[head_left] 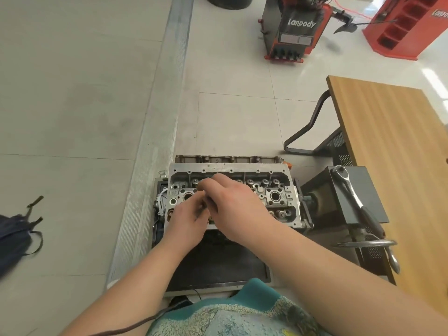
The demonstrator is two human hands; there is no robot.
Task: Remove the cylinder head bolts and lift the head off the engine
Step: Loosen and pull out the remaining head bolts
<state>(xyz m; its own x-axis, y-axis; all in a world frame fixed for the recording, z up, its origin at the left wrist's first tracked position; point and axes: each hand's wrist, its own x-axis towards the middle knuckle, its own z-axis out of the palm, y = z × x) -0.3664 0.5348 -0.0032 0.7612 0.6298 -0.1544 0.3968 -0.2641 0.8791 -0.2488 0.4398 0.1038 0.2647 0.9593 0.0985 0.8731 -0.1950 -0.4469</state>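
Head [232, 190] still sits on the engine under both hands' curled fingers [203, 187], which pinch something too small to tell.

Open floor [84, 117] left of cyl head [232, 170]; metal box [358, 195] w/ ratchet [351, 187] crowds right side.

The engine head [232, 192] sits on the floor [72, 117] in the middle, with both hands over it. A box [363, 197] stands to its right, and a wrench [351, 190] lies on the box. A table [397, 146] is further right. A bag [14, 238] lies far left.
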